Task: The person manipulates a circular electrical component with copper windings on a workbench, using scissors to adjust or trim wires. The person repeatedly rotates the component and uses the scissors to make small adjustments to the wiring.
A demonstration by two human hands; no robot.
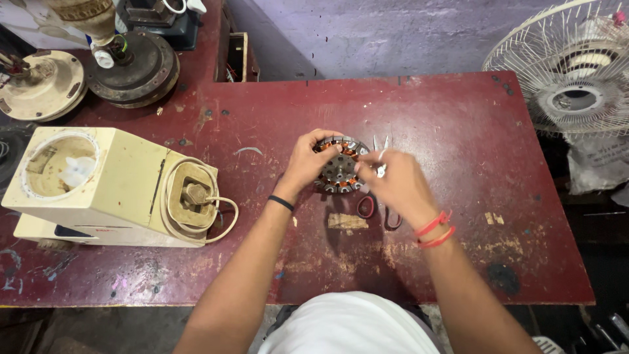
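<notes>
The round motor stator (339, 172), ringed with copper windings and pale slot paper, lies mid-table (458, 216). The left hand (304, 164) clasps its rim; the right hand (393, 187) pinches something small, perhaps paper.

surface: worn dark-red table (458, 131), paint scuffed pale toward the near edge | left: cream mixer-grinder base (105, 190) lay on its side, its cord (219, 219) looped by it | centre: round motor stator (339, 172) sat flat | just right of the stator: red-handled scissors (380, 210) lay | near centre: tan tape patch (347, 221) stuck down
</notes>
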